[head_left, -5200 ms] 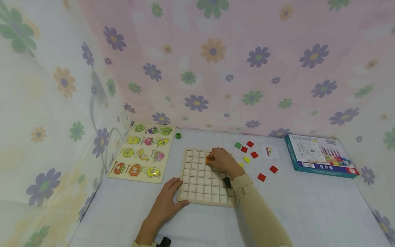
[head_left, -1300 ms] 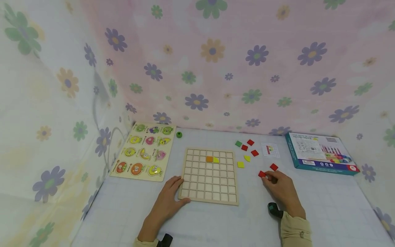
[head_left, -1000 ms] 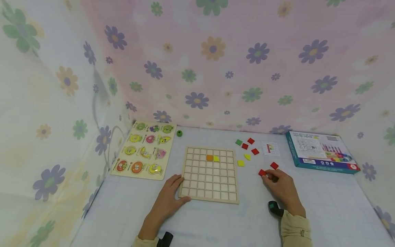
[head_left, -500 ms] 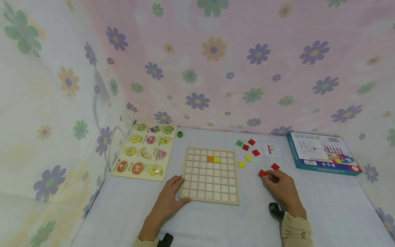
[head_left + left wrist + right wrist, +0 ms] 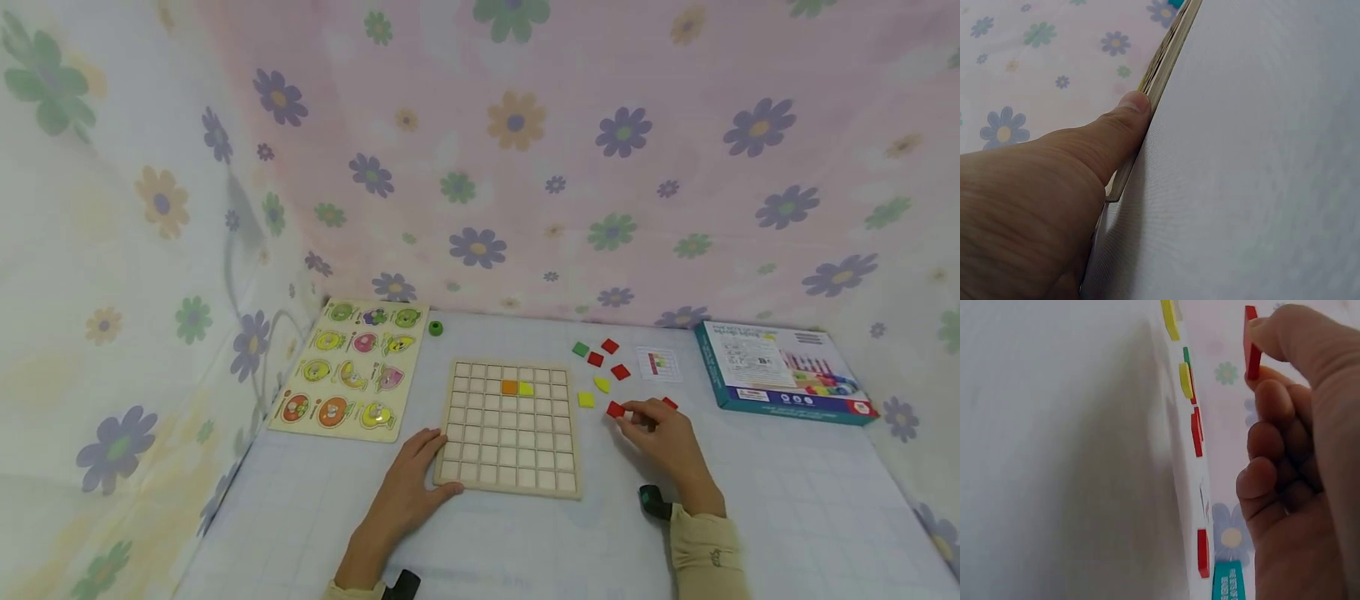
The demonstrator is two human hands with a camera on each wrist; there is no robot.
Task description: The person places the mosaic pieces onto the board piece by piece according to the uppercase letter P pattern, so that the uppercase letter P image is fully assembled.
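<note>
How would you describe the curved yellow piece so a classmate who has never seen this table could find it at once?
Find the pale wooden grid board on the white table, then look just past its right edge. The curved yellow piece lies there between a yellow square and a red tile. Its rounded edge sets it apart, since both those neighbours are straight-sided.

Head view faces forward and down; 2 close wrist views share flowered backdrop (image 5: 420, 200).

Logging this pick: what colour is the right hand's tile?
Red tile, clearest in the right wrist view.
</note>
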